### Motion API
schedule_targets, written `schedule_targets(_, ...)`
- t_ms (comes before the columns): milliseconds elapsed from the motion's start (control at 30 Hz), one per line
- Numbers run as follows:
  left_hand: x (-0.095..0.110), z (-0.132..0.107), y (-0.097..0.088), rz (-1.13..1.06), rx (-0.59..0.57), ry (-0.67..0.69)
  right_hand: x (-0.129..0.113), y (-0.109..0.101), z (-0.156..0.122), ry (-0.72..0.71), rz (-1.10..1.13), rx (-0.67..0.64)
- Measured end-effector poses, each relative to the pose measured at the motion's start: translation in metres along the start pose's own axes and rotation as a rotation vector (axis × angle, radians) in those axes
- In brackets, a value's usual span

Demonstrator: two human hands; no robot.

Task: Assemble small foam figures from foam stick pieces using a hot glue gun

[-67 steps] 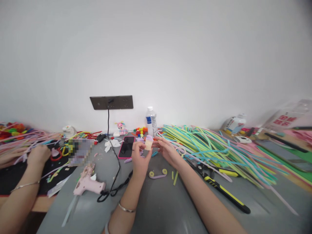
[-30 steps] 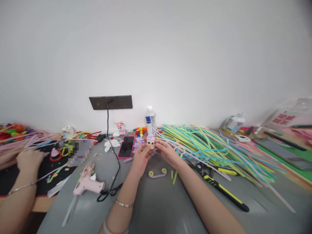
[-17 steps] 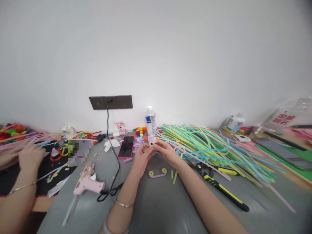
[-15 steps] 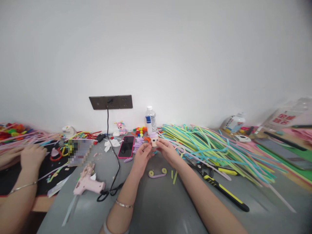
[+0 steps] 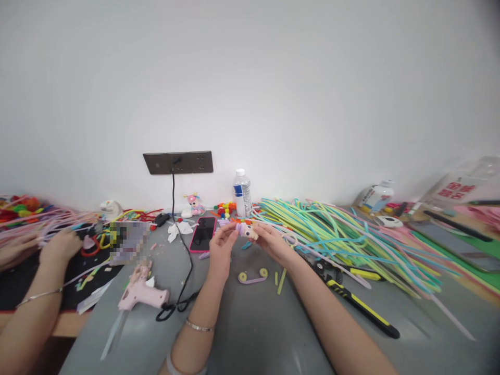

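Head view: small lilac-topped figure [image 5: 247,229], held tilted above the desk [image 5: 253,328], pinched between the closed fingers [image 5: 230,233] of left hand [image 5: 219,249] and right hand [image 5: 274,242]. Pink-cased phone [image 5: 203,234] is laid just left of the left fingers. Lilac loop piece [image 5: 252,277] is laid below the fingers.

One purple-topped figurine [image 5: 247,229], one glue gun [image 5: 142,297], one phone [image 5: 203,234]

Pink glue gun [image 5: 142,295], pink-cased phone [image 5: 203,234], yellow-and-black pliers [image 5: 353,303].
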State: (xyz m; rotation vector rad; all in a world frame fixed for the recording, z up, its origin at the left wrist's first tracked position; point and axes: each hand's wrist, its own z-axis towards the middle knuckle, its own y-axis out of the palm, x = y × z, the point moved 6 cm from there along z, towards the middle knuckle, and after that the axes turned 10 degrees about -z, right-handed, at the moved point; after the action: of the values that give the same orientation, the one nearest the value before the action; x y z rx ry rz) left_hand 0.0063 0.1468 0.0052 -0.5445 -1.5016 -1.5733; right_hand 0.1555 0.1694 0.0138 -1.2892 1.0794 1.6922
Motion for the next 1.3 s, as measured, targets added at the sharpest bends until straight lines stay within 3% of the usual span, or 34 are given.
schedule_targets(600, 0.017, -0.006, 0.008, 0.302, -0.204, 0.308, 0.013, -0.009, 0.004, 0.029, 0.087, 0.038)
schedule_targets(967, 0.008, -0.005, 0.01, 0.371, -0.28, 0.283, 0.018, -0.011, 0.008, 0.042, 0.101, 0.07)
schedule_targets(1300, 0.017, -0.009, 0.017, 0.456, -0.325, 0.313, 0.016, -0.013, 0.007, 0.068, 0.109, 0.069)
